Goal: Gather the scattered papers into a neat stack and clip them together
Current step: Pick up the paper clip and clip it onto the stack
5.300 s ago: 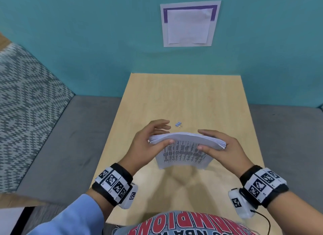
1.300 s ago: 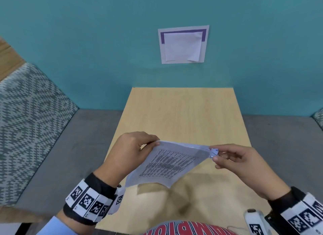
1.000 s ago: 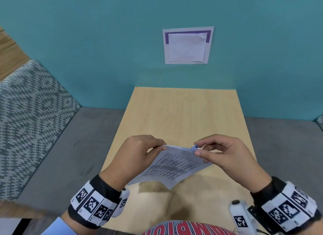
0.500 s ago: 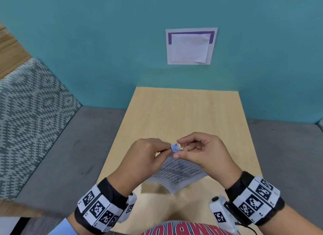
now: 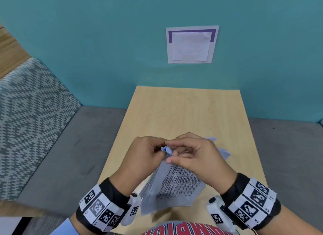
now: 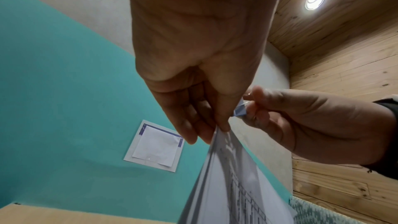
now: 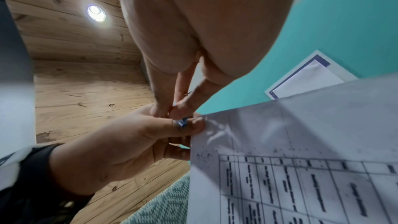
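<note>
- Two hands meet above the near half of the wooden table (image 5: pixel 183 112), holding the paper stack (image 5: pixel 176 185) in the air.
- Left hand (image 5: pixel 139 157) pinches the stack's top corner; right hand (image 5: pixel 195 157) pinches the small blue binder clip (image 5: pixel 166 150) at that corner.
- Sheets look light and floppy, apt to fan apart; grip them close beside the clip.
- Stack hangs from the corner, long axis slanting down toward the person.
</note>
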